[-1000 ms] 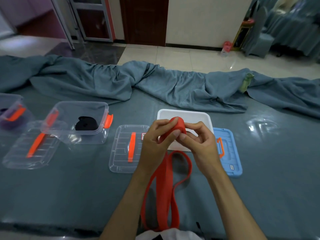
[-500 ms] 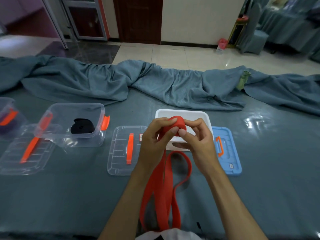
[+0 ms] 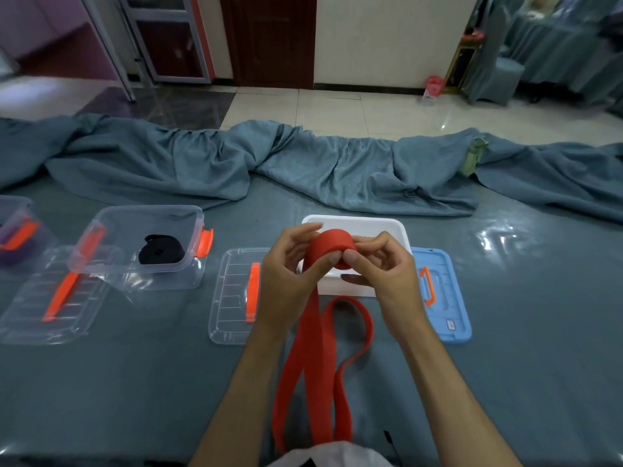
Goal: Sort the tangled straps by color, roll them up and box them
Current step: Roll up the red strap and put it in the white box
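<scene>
I hold a partly rolled red strap (image 3: 332, 246) above the table, in front of a white box (image 3: 377, 227). My left hand (image 3: 291, 267) grips the roll from the left, thumb against its near side. My right hand (image 3: 382, 267) pinches the roll from the right. The loose tail of the strap (image 3: 317, 358) hangs down toward me and loops on the table. A rolled black strap (image 3: 161, 252) lies inside a clear box (image 3: 141, 244) at the left.
A clear lid with an orange handle (image 3: 236, 294) lies left of my hands, another clear lid (image 3: 54, 294) farther left. A blue lid (image 3: 440, 294) lies right of the white box. A purple-filled box (image 3: 15, 230) sits at the left edge. Bunched blue cloth (image 3: 320, 166) runs along the back.
The roll has turned and grown slightly between my fingers, and the hanging tail has been drawn up a little. My hands stay in the same place.
</scene>
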